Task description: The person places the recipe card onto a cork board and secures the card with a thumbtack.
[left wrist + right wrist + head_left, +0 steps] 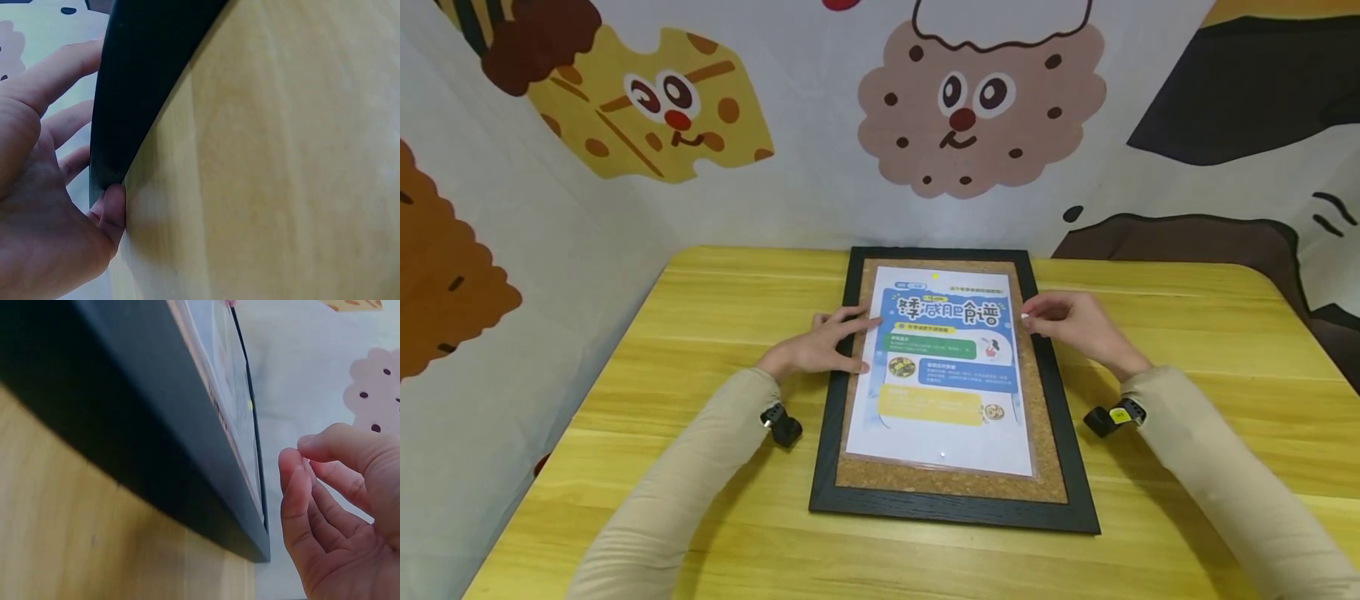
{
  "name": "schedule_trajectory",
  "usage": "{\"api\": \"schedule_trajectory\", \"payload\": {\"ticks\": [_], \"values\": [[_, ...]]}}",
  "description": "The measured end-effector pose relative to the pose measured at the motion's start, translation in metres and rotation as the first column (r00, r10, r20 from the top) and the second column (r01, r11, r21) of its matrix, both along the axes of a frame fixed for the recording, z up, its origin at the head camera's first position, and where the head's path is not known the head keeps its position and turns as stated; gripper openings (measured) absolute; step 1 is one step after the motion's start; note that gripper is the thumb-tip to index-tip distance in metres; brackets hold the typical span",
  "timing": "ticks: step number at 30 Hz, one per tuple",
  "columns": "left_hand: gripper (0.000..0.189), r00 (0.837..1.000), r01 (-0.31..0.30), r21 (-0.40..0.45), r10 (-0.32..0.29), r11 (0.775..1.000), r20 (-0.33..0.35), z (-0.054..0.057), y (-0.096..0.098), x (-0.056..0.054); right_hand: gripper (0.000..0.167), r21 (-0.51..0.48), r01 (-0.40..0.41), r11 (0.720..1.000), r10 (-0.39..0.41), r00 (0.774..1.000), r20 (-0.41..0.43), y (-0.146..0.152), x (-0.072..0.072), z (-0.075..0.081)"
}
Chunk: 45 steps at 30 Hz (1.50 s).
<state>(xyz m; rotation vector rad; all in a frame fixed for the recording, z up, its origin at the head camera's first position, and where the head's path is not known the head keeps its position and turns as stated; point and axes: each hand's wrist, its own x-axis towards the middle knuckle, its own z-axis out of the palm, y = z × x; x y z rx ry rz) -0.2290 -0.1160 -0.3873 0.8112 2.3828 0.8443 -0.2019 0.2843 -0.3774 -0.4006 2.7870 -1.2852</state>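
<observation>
A black-framed cork board (pixel 953 504) lies on the table with a printed, plastic-covered poster (pixel 951 375) on it. One yellow pushpin (pixel 935 276) sits at the poster's top edge and a whitish one near its bottom edge. My left hand (pixel 820 342) reaches over the board's left side, its spread fingertips resting at the poster's left edge; in the left wrist view, fingers pass over the black frame (pixel 140 81). Beside the poster's upper right edge, my right hand (pixel 1075 327) pinches a small white pushpin (pixel 1024 316) between thumb and fingertips. The pin is mostly hidden in the right wrist view.
Beneath the board is a yellow wood-grain table (pixel 730 308). A white cloth backdrop (pixel 808 100) with cartoon food prints hangs behind and to the left. Dark wrist straps (pixel 782 425) sit on both wrists.
</observation>
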Motion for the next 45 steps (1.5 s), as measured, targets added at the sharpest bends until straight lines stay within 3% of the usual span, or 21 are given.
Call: {"api": "schedule_trajectory", "payload": {"ticks": [21,30,45], "values": [[0.08,1.0,0.005,0.003,-0.005,1.0,0.013,0.0,0.0,0.0,0.022,0.013,-0.148,0.989,0.148,0.989,0.006,-0.047,-0.011,0.003],[0.08,1.0,-0.005,-0.004,0.005,1.0,0.02,-0.001,0.0,-0.002,0.023,0.019,-0.173,0.985,0.173,0.985,0.0,-0.061,-0.018,0.006],[0.081,1.0,-0.014,-0.01,0.015,1.0,0.027,-0.002,0.0,-0.003,0.023,-0.015,-0.201,0.979,0.201,0.977,0.067,-0.083,-0.029,0.002]]}}
